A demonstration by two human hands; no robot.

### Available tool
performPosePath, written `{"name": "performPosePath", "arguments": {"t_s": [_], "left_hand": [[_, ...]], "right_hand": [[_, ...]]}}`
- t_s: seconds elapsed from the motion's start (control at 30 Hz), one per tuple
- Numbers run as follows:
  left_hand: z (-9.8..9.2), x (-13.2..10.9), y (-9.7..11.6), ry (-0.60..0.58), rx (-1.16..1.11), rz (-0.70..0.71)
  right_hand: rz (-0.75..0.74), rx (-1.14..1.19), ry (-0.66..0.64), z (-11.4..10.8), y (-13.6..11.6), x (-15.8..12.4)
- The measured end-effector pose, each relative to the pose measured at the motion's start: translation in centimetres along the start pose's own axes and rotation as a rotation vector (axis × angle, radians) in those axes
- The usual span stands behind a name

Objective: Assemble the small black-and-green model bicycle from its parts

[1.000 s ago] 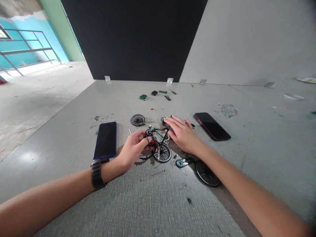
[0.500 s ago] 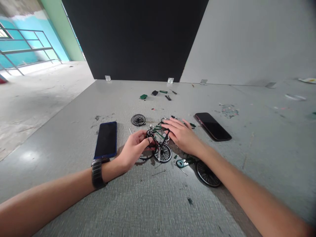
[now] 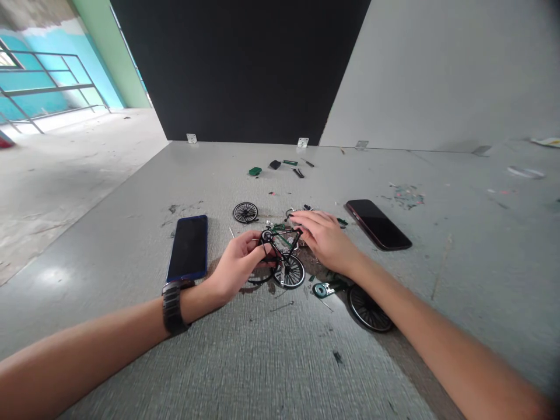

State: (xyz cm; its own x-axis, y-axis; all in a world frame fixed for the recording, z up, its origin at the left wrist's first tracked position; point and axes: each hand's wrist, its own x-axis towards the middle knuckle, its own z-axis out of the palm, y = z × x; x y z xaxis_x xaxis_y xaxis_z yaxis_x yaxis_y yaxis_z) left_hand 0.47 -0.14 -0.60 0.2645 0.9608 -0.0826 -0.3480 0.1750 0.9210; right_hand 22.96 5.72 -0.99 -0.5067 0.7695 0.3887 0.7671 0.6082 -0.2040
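My left hand is closed around a black miniature bicycle frame, tilted above the tabletop. A small spoked wheel is at its lower end, and part of another black ring shows under my fingers. My right hand hovers at the frame's right end with its fingers stretched out and the thumb apart below them. I see nothing held in it, though its palm side is hidden. Beneath and behind both hands lie small green and silver parts, partly covered.
A loose wheel lies behind my left hand. A blue-edged phone is at left, a dark phone at right. A wheel with a green arm lies under my right forearm. Small pieces lie farther back before a black panel.
My right hand has drawn slightly to the right, and its fingers have come closer together. My left hand and the bicycle frame have stayed nearly still.
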Motion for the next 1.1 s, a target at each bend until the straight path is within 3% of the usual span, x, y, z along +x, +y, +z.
{"name": "performPosePath", "arguments": {"t_s": [0.2, 0.5, 0.67, 0.9, 1.1], "left_hand": [[0.0, 0.0, 0.0, -0.002, 0.005, -0.004], [-0.1, 0.0, -0.1, 0.0, 0.012, 0.004], [-0.1, 0.0, -0.2, -0.016, 0.002, 0.006], [-0.2, 0.1, -0.3, -0.019, 0.035, 0.0], [-0.3, 0.1, -0.4, -0.036, 0.075, 0.016]], "right_hand": [[-0.047, 0.146, 0.145, -1.4, -0.2, 0.0], [-0.019, 0.146, 0.207, -1.7, -1.4, -0.3], [-0.013, 0.172, 0.306, -2.2, -1.6, -0.2], [-0.049, 0.242, 0.351, -3.5, -4.5, -0.5], [-0.085, 0.285, 0.323, -3.2, -6.8, -1.1]]}}
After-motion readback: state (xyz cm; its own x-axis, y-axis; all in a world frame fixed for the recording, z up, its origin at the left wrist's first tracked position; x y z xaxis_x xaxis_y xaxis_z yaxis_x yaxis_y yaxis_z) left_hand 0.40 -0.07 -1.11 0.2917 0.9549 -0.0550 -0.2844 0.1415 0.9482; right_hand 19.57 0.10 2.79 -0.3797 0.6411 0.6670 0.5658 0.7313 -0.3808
